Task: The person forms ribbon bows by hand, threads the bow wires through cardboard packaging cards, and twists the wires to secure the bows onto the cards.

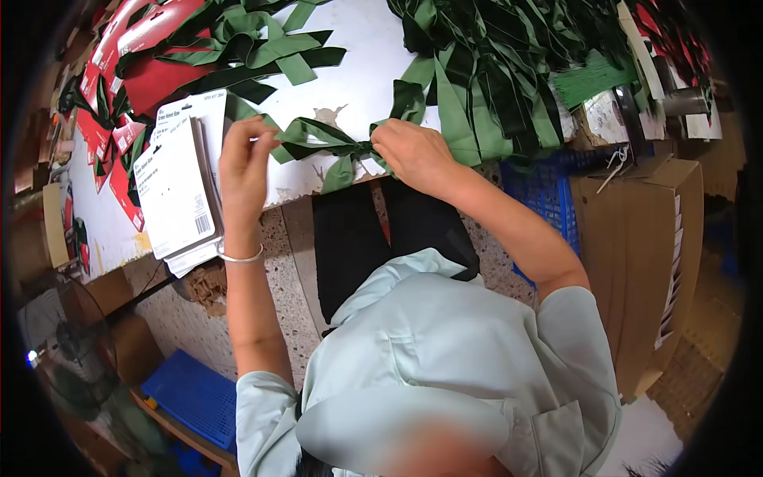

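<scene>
A green velvet bow point(322, 141) lies across the front edge of the white table, its loops and tails spread sideways. My right hand point(413, 155) is closed at the bow's middle, the fingertips pinching it near the knot. At the bow's left end is my left hand point(245, 163), fingers curled and thumb close to the index finger around the ribbon's edge; the exact contact is partly hidden. Just left of that hand stands a stack of white printed cards point(173, 191) with hang holes and a barcode, overhanging the table edge.
More green bows point(493, 87) pile up at the back right, beside a bundle of green ties point(592, 78). Red cards point(163, 75) with bows lie back left. A cardboard box point(636, 262) and blue crate point(544, 195) stand right; a fan point(71, 342) is lower left.
</scene>
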A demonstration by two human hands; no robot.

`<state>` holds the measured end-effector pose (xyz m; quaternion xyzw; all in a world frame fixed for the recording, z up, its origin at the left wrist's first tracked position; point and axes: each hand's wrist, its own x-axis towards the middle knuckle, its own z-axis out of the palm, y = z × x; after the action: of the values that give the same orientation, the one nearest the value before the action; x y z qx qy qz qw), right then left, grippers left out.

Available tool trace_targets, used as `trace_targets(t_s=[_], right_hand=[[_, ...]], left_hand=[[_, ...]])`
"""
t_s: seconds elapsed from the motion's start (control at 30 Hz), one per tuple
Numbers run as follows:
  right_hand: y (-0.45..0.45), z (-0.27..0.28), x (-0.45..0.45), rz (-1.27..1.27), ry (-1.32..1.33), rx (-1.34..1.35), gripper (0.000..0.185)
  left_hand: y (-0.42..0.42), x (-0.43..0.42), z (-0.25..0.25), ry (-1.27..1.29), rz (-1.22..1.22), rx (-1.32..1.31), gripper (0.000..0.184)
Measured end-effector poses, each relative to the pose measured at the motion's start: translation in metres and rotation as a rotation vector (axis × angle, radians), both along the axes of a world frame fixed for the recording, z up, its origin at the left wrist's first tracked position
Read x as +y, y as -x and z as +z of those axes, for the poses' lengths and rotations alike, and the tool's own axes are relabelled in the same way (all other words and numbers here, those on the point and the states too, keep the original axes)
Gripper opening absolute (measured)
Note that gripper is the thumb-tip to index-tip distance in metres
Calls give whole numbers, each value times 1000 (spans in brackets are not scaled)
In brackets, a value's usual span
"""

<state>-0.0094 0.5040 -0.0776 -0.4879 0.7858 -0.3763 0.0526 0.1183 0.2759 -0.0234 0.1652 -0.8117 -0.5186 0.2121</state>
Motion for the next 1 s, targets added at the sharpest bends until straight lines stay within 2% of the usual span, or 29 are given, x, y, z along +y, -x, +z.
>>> trace_targets(t_s=[0.03,0.1,0.2,0.23,0.27,0.37,0.5,0.6,0.63,0.67,0.7,0.8,0.9,1.0], right_hand=[[0,-2,0,-1,14,-3,7],[0,-1,-3,0,38,-2,7],[-1,-1,-2,-24,4,1,6],[-1,-1,-3,-15,19,10,6],[-1,-2,-2,-1,33,20,6],[-1,-3,-3,-6,5,17,7],[-1,-1,-3,-12,-4,52,8],[-5,0,-4,-12,2,85,7],[-5,3,-4,-1,-23,218,7],[-4,5,-5,7,-45,352,8],[-3,11,-5,16,-51,483,10],[-9,22,-8,58,-113,627,9],[-10,19,-6,85,-242,677,9],[-7,20,-7,83,-148,645,12]], left_hand=[[-5,5,2,-306,46,28,7],[-3,33,-8,-731,185,245,11],[4,62,-42,-1119,286,372,24],[7,74,-53,-1079,194,369,26],[10,86,-60,-976,182,231,24],[16,94,-70,-207,116,112,19],[25,82,-45,-570,209,136,20],[27,82,-33,-608,253,229,21],[27,91,-37,-614,244,149,20],[25,98,-48,-520,169,90,19],[23,104,-61,-437,197,95,18],[26,108,-62,-450,195,147,18],[26,107,-62,-466,191,180,19],[24,105,-64,-495,168,189,19]])
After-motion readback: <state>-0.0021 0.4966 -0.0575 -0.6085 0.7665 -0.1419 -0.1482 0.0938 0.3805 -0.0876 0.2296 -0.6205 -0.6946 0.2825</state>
